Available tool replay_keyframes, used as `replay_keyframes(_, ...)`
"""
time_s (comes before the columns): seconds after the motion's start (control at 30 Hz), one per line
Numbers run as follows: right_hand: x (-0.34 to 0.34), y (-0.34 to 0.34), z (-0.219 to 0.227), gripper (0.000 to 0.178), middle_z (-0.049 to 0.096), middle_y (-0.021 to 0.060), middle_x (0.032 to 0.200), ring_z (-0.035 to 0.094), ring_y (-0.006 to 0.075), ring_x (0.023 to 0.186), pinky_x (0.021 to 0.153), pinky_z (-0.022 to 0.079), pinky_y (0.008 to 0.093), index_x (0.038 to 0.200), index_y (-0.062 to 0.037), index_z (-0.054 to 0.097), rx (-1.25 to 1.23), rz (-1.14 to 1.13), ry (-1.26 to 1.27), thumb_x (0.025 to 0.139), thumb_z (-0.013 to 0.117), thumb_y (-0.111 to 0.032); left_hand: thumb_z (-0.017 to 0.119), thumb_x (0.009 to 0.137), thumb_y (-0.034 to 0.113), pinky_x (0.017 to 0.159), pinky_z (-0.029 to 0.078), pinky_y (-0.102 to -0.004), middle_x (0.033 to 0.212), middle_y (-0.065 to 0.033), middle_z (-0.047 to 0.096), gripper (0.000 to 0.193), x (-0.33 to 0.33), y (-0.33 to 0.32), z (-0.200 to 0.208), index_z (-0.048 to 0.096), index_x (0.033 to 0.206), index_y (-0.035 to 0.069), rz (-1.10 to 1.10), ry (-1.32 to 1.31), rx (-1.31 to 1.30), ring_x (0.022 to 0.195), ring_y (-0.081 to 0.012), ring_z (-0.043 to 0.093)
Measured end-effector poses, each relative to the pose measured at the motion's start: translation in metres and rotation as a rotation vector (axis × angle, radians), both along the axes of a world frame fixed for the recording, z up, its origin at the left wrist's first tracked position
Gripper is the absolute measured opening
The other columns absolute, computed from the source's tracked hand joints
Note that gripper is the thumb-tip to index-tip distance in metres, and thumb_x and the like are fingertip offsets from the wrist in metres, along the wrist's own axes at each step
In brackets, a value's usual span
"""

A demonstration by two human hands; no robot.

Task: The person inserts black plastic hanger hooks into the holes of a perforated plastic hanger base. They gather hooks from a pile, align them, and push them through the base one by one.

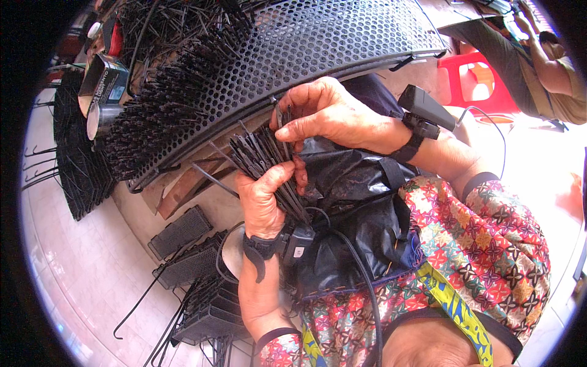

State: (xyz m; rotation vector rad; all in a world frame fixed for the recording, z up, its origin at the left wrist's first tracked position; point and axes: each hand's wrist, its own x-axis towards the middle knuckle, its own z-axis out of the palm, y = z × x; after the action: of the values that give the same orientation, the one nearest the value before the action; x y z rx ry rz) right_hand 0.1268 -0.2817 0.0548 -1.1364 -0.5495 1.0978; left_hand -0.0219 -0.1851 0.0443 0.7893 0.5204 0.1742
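Note:
My left hand (264,199) is closed round a bundle of thin dark sticks (260,153) whose upper ends fan out. Just above it, my right hand (324,116) pinches a few thin dark sticks (284,116) between thumb and fingers, close to the bundle's top. Both hands are over my lap, at the near edge of a curved black perforated panel (318,37). Many similar dark sticks (165,98) stand packed upright along the panel's left part. Black plastic sheeting (342,177) covers my lap below the hands.
Loose dark sticks (177,24) are heaped at the far left. Beside them stand an open box (101,82) and a metal cup (104,119). Black mesh racks with long hooks (183,235) lie lower left. A red plastic stool (449,79) and another person (520,61) are upper right.

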Motion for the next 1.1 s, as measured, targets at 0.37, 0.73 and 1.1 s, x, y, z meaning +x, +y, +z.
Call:
replay_keyframes(0.37,0.022,0.002,0.030,0.011,0.063,0.0067,0.067,0.061,0.0139,0.054,0.053,0.052,0.0264,0.083,0.0028,0.062,-0.072,-0.269,-0.063,0.080,0.068,-0.006,0.062,0.075,0.008,0.052,0.052,-0.0318,0.091,-0.0193,0.065,0.025,-0.007,0.008,-0.002,0.053,0.097,0.002,0.022,0.032,-0.046,0.071,-0.0270,0.065)
replay_keyframes(0.73,0.066,0.046,0.012,0.007,0.065,0.0077,0.073,0.063,0.0141,0.059,0.055,0.055,0.0245,0.083,0.0038,0.064,0.183,-0.523,-0.372,0.079,0.067,-0.002,0.060,0.075,0.001,0.052,0.051,-0.0311,0.089,-0.0214,0.064,0.018,-0.007,0.005,0.000,0.054,0.092,-0.001,0.014,-0.019,-0.097,0.072,-0.0280,0.065)
replay_keyframes(1.1,0.068,0.072,0.007,0.008,0.062,-0.0014,0.064,0.053,0.0037,0.057,0.050,0.043,0.0198,0.081,-0.0015,0.067,0.290,-0.641,-0.723,0.078,0.070,-0.008,0.059,0.075,0.001,0.051,0.050,-0.0308,0.087,-0.0200,0.065,0.016,-0.007,0.005,0.000,0.055,0.090,-0.002,0.010,-0.019,-0.085,0.070,-0.0267,0.065)
